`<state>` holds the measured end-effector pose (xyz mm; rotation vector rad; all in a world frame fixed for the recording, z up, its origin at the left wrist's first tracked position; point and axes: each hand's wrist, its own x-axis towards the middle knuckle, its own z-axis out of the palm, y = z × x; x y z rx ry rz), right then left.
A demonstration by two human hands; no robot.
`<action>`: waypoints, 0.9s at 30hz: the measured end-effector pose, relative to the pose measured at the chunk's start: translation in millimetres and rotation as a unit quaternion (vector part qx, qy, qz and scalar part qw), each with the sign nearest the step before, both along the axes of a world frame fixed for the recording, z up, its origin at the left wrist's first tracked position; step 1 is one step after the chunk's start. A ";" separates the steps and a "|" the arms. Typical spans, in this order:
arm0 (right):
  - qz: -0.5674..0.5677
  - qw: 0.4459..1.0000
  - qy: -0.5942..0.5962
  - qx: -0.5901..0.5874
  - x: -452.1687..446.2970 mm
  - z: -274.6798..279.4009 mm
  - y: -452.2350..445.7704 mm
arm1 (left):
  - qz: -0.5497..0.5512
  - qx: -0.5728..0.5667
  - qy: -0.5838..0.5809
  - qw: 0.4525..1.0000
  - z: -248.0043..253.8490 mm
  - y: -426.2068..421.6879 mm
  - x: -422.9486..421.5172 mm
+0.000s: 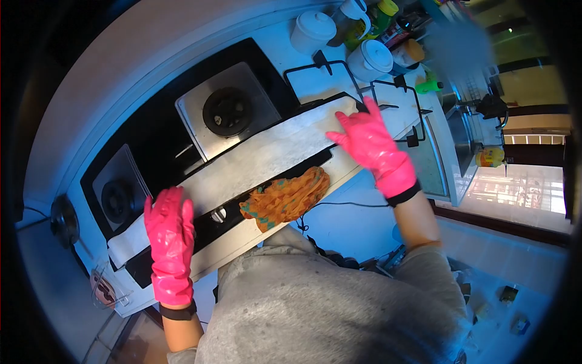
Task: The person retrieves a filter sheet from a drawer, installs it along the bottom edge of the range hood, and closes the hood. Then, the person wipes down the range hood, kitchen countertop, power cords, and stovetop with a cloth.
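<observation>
Both of my hands wear pink rubber gloves. A long, pale, flat strip (260,148), of paper or foil, lies along the front of the black gas stove (160,145). My left hand (169,233) rests over its left part with the fingers stretched out. At the strip's right end, my right hand (368,139) has its fingers spread, the tips at or just above the surface. Between the hands, a crumpled orange cloth (288,197) with green patches lies on the stove's front edge, beside a control knob (218,214).
Two burners (227,112) sit behind the strip. Black pan supports (324,64) lie on the counter at the right, near white lidded canisters (370,59) and bottles. A sink (459,130) is farther right. A cable (351,204) hangs below the counter edge.
</observation>
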<state>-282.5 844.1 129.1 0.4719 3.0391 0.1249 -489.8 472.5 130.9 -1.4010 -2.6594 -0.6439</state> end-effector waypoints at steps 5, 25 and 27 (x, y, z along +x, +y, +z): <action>-0.210 0.976 -0.057 0.007 -32.1 -27.7 -34.7 | -0.040 -0.056 -0.100 0.993 -11.2 6.9 28.7; -0.367 0.929 -0.041 -0.022 -63.1 -60.6 -16.2 | -0.068 -0.094 -0.171 0.978 -39.1 8.0 26.0; -0.360 0.933 -0.007 0.022 -63.5 -55.1 -15.3 | -0.067 -0.096 -0.178 0.977 -39.5 6.4 23.4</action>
